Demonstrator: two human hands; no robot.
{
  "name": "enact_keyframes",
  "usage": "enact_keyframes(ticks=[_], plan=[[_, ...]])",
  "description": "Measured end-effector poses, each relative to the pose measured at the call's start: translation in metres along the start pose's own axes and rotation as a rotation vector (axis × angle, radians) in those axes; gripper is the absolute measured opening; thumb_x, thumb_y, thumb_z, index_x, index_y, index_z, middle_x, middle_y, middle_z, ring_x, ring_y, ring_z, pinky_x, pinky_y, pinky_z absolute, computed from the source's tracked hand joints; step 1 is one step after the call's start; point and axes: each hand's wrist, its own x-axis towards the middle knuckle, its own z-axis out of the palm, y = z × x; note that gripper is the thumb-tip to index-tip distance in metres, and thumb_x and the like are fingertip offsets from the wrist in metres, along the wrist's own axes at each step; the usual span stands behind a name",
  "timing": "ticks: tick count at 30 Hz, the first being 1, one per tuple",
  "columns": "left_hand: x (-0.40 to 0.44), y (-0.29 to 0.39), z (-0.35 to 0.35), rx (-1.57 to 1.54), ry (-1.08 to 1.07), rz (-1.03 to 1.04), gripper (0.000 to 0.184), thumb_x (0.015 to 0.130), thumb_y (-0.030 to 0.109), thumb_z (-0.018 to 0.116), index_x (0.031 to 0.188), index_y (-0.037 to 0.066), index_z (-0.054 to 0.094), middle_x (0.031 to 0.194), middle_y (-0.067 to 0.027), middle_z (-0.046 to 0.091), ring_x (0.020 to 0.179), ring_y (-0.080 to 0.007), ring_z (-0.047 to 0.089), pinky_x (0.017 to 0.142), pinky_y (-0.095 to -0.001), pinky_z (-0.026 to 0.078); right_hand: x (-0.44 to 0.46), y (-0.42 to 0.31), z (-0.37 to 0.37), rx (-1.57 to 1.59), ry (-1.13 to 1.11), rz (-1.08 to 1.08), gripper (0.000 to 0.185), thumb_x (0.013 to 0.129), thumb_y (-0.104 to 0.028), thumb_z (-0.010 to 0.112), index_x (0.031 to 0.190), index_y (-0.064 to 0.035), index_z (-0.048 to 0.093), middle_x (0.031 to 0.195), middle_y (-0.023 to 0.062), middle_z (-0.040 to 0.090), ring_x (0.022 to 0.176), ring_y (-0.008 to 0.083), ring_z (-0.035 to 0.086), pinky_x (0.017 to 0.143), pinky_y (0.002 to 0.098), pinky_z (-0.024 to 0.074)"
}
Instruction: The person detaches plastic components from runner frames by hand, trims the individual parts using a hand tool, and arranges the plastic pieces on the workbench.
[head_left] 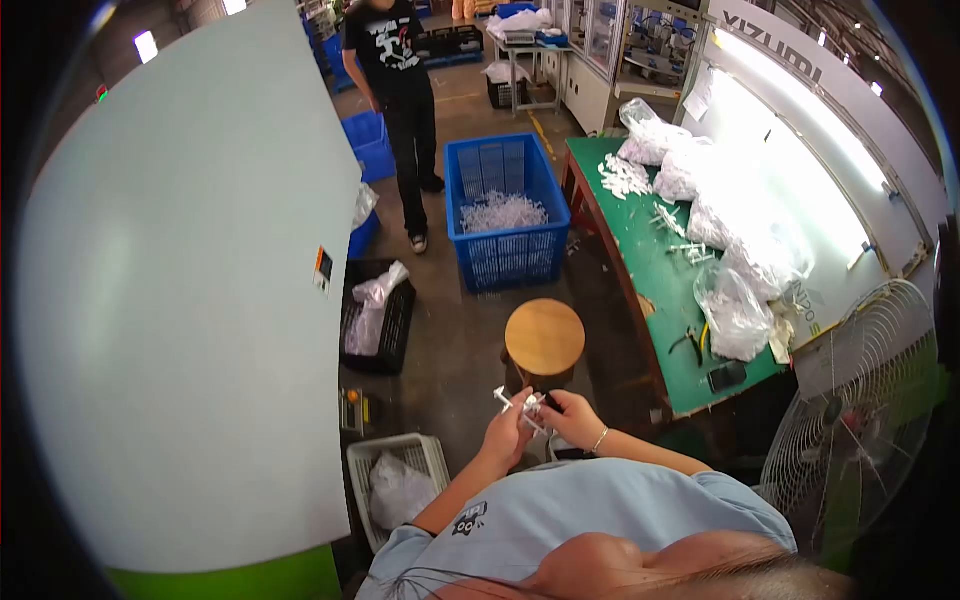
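- White plastic piece [532, 405], branched, is held out in front of the body, at the near edge of the round wooden stool [545, 337] as seen from above.
- Its long axis runs slantwise across the view, from upper left to lower right; a crossbarred end points up and left past the left fingertips, while another prong points down and right between the hands.
- Left hand [506, 437]: the grip is closed, thumb and fingers pinching the piece from its left side.
- Right hand [576, 424]: fingers are bent in close at the piece's right side, beside something dark and small; whether this grip is closed on either one, I cannot tell.
- Beyond the stool, a blue crate [510, 262] contains a heap of clear-white pieces [503, 212].
- To the right, the green counter [645, 240] carries loose white branched parts [690, 252], bulging plastic bags [735, 312], a dark hand tool [690, 345] and a phone-like black object [727, 376].
- To the left, a pale basket [435, 455] holds a plastic bag [398, 490].
- Farther off, a person [400, 100] in black stands near the blue crate.
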Motion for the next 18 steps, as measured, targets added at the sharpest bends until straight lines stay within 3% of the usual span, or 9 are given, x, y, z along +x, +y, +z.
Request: enact_keyframes(ticks=[2, 3, 4, 7, 10, 12, 15, 18], plan=[[-0.007, 0.013, -0.006, -0.005, 0.062, -0.026, 0.038, 0.096, 0.019, 0.035, 0.128, 0.000, 0.042, 0.112, -0.0118, 0.057, 0.099, -0.0207, 0.057, 0.083, -0.0348, 0.047, 0.006, 0.004, 0.014, 0.059, -0.014, 0.001, 0.018, 0.085, -0.014, 0.061, 0.094, 0.0009, 0.059, 0.081, 0.0045, 0.063, 0.074, 0.0095, 0.058, 0.066, 0.0245, 0.0472], [-0.027, 0.117, -0.048, 0.219, 0.236, -0.055, 0.038, 0.096, 0.019, 0.035, 0.128, 0.000, 0.042, 0.112, -0.0118, 0.057, 0.099, -0.0207, 0.057, 0.083, -0.0348, 0.047, 0.066, -0.005, 0.103, 0.338, -0.067, -0.029, 0.018, 0.085, -0.014, 0.061, 0.094, 0.0009, 0.059, 0.081, 0.0045, 0.063, 0.074, 0.0095, 0.058, 0.066, 0.0245, 0.0472], [-0.012, 0.129, -0.045, 0.284, 0.235, -0.072, 0.037, 0.096, 0.018, 0.035, 0.128, 0.000, 0.042, 0.111, -0.0118, 0.057, 0.098, -0.0204, 0.057, 0.082, -0.0343, 0.047, 0.085, -0.001, 0.106, 0.434, -0.037, -0.056, 0.017, 0.086, -0.013, 0.060, 0.096, 0.0006, 0.058, 0.082, 0.0036, 0.063, 0.076, 0.0092, 0.058, 0.068, 0.0246, 0.0476], [0.050, 0.139, -0.041, 0.411, 0.212, -0.103, 0.037, 0.096, 0.017, 0.034, 0.129, 0.001, 0.042, 0.113, -0.0111, 0.056, 0.098, -0.0193, 0.057, 0.081, -0.0329, 0.047, 0.139, 0.005, 0.072, 0.538, 0.017, -0.098, 0.018, 0.088, -0.012, 0.058, 0.101, 0.0000, 0.056, 0.084, 0.0030, 0.063, 0.076, 0.0090, 0.059, 0.068, 0.0238, 0.0485], [0.118, 0.154, -0.012, 0.582, 0.210, -0.202, 0.038, 0.097, 0.019, 0.033, 0.129, 0.002, 0.042, 0.116, -0.0110, 0.055, 0.098, -0.0188, 0.057, 0.082, -0.0336, 0.046, 0.205, 0.008, 0.019, 0.755, -0.134, 0.033, 0.013, 0.090, -0.012, 0.053, 0.098, -0.0023, 0.057, 0.081, 0.0038, 0.063, 0.065, 0.0069, 0.056, 0.059, 0.0214, 0.0467], [0.149, 0.158, 0.008, 0.460, 0.147, -0.023, 0.039, 0.097, 0.023, 0.031, 0.129, 0.003, 0.042, 0.115, -0.0109, 0.056, 0.095, -0.0192, 0.057, 0.084, -0.0347, 0.045, 0.241, 0.010, -0.012, 0.938, -0.157, 0.099, 0.012, 0.091, -0.014, 0.052, 0.092, -0.0034, 0.056, 0.074, 0.0020, 0.058, 0.059, 0.0069, 0.051, 0.052, 0.0234, 0.0407], [0.197, 0.168, 0.026, 0.478, 0.149, -0.020, 0.041, 0.098, 0.026, 0.029, 0.128, 0.002, 0.042, 0.113, -0.0114, 0.058, 0.094, -0.0208, 0.058, 0.086, -0.0359, 0.044, 0.281, 0.007, -0.067, 1.143, -0.233, 0.132, 0.012, 0.092, -0.015, 0.051, 0.090, -0.0046, 0.055, 0.072, 0.0012, 0.056, 0.055, 0.0061, 0.045, 0.050, 0.0230, 0.0363], [0.245, 0.173, 0.044, 0.537, 0.010, -0.093, 0.042, 0.098, 0.030, 0.030, 0.124, 0.000, 0.045, 0.109, -0.0134, 0.060, 0.096, -0.0241, 0.059, 0.086, -0.0372, 0.046, 0.297, 0.002, -0.105, 1.287, -0.229, 0.161, 0.012, 0.092, -0.017, 0.051, 0.088, -0.0059, 0.055, 0.071, 0.0005, 0.054, 0.053, 0.0061, 0.042, 0.049, 0.0229, 0.0344]])
